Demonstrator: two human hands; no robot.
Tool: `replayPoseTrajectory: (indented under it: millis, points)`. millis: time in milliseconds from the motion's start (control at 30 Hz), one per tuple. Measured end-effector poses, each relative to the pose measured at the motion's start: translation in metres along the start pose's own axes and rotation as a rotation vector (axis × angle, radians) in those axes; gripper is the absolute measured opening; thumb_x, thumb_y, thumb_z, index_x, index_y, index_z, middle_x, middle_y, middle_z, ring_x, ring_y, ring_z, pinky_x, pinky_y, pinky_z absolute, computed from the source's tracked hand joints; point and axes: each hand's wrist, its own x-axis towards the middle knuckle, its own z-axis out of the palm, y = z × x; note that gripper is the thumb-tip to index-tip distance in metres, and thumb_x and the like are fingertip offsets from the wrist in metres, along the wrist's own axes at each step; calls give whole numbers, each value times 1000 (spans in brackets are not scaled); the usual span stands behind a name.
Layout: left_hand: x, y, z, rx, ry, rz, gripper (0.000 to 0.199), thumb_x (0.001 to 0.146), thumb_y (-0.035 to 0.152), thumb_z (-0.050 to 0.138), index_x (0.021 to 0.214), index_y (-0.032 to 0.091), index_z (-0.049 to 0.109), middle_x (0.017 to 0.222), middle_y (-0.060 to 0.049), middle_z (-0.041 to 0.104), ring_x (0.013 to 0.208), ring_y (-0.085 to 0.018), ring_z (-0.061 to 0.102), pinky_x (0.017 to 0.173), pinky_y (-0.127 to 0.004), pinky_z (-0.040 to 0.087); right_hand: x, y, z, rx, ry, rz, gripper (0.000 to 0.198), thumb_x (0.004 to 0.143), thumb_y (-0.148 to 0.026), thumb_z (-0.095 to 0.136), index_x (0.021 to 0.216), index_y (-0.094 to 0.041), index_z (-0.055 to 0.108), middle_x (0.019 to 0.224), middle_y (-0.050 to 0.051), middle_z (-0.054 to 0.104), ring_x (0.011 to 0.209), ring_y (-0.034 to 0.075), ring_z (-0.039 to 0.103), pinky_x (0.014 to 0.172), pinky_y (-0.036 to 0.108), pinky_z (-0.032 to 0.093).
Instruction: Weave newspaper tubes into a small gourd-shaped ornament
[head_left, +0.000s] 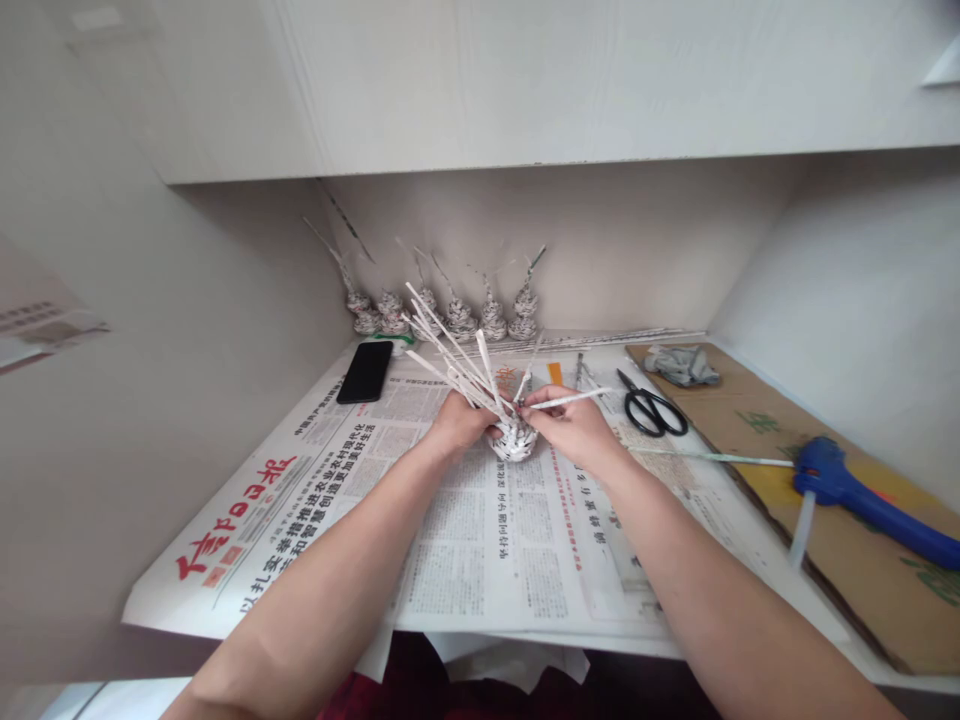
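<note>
A small woven paper gourd (513, 443) stands low over the newspaper in front of me, its round base made of rolled newsprint. Long white paper sticks (450, 352) fan upward and to the left out of its top. My left hand (463, 420) grips its left side, the fingertips partly hidden behind the sticks. On the other side my right hand (571, 424) is closed, thumb and fingers pinching a paper stick (574, 398) that points right, close against the weave.
Several finished-looking woven gourds (460, 318) line the back wall. A black phone (365, 372) lies left on the newspaper (450, 560). To the right are black scissors (654, 410), a blue glue gun (862, 500), cardboard (847, 590) and a crumpled grey cloth (681, 366). A cabinet (525, 90) overhangs.
</note>
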Motion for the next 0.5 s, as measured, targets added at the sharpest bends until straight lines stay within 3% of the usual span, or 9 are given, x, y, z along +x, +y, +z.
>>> replayPoseTrajectory:
  millis: [200, 333, 500]
  points:
    - [1, -2, -1, -12, -9, 18, 28, 58, 31, 79, 75, 12, 67, 64, -1, 64, 55, -11, 56, 46, -19, 45, 1, 0, -1, -15, 64, 39, 19, 72, -39, 66, 76, -20, 67, 67, 1, 68, 63, 17, 61, 61, 27, 43]
    - [1, -3, -1, -22, 3, 25, 24, 59, 28, 76, 74, 12, 68, 63, -2, 64, 54, -11, 56, 46, -20, 45, 13, 19, -10, -34, 200, 127, 22, 72, -42, 67, 77, -21, 67, 68, 3, 71, 64, 19, 64, 60, 29, 45]
    - [1, -4, -2, -43, 49, 27, 21, 57, 21, 73, 76, 12, 68, 69, -3, 67, 58, -13, 60, 46, -21, 46, 21, 32, -22, -156, 270, 173, 23, 71, -43, 68, 76, -21, 68, 67, 5, 70, 61, 21, 63, 57, 30, 43]
